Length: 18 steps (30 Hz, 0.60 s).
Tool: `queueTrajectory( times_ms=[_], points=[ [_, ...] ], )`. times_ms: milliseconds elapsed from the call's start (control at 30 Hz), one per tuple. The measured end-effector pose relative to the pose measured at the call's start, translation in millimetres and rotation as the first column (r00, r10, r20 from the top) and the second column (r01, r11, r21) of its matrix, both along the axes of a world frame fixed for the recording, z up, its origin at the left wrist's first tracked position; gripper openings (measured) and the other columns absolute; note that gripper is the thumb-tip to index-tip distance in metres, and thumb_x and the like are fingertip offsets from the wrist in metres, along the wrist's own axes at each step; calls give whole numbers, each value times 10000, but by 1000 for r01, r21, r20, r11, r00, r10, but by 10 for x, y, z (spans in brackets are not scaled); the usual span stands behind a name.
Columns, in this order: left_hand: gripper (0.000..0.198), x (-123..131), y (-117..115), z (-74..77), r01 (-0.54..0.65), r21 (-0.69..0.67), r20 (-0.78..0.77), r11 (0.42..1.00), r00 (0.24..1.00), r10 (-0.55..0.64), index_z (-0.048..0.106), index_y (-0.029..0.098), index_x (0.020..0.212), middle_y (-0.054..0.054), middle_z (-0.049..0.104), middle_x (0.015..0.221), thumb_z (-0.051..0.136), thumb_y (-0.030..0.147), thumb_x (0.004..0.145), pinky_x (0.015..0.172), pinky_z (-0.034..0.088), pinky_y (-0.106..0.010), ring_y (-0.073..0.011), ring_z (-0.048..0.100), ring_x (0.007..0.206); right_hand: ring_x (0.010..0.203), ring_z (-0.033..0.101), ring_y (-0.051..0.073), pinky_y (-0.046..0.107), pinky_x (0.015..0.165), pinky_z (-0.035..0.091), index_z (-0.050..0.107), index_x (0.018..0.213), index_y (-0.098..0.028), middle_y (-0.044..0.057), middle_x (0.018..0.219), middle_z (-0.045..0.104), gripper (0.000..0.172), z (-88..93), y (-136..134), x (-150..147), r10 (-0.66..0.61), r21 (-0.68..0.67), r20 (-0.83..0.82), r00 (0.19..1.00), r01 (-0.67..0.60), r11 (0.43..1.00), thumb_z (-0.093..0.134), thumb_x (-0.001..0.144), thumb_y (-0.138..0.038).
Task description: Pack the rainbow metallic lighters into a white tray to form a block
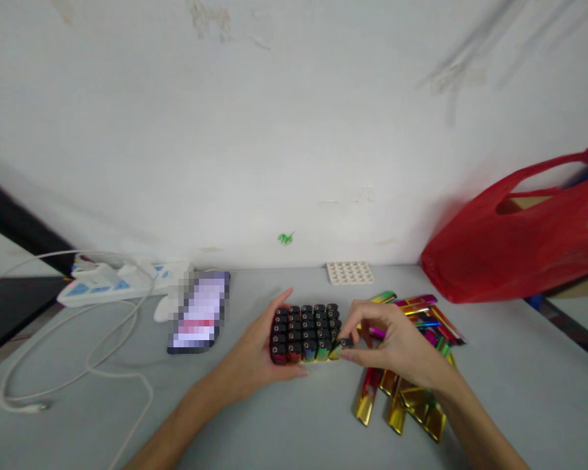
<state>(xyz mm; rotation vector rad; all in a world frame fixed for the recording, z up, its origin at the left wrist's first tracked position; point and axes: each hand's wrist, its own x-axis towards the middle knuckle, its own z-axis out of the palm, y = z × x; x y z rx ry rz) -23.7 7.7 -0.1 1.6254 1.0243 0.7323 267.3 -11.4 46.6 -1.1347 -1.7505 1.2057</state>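
Several lighters (308,334) with black tops and coloured shiny bodies stand upright in tight rows. A thin pale edge, perhaps of a tray, shows beneath the front row. My left hand (249,359) is wrapped around the left side of this block, thumb at the front and fingers behind. At the block's front right corner, my right hand (396,339) pinches one lighter (345,342) by its black top. Its lower part is beside the front row, partly hidden by my fingers. Loose metallic pieces (367,395) in gold, red, green and purple lie in a pile under and around my right hand.
A white tray with rows of holes (350,273) lies by the wall. On the left are a phone (200,313), a power strip (98,287) and a looping white cable (144,385). A red bag (509,241) stands at the back right.
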Motion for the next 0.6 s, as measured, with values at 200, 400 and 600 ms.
queueTrajectory(
  times_ms=[200,400,600],
  points=[
    [767,-79,-27,217,-78,310,12,948,997,78,390,292,1712,-137,491,1705,702,478,1036,1376,253,-603,-377,401,1618,759,630,185,349,731,477,814,869,-224,3,810,697,139,4,-11,6,7,-44,21,1000,-6,999,931,808,-270],
    [187,-51,-6,418,-407,474,76,780,902,424,747,263,1150,-43,746,1197,776,377,1005,1138,535,-454,-272,686,1175,810,650,187,349,787,491,810,1011,-256,-20,854,678,204,-8,-14,-15,10,-36,-19,1000,-10,999,922,845,-296],
    [234,183,-509,790,-584,339,358,738,805,473,664,269,867,26,685,868,895,235,894,790,645,-313,-184,704,831,788,623,184,345,781,463,801,1095,-257,-25,823,650,229,5,-20,-21,2,-29,-13,1000,-2,1000,880,929,-392]
  ],
)
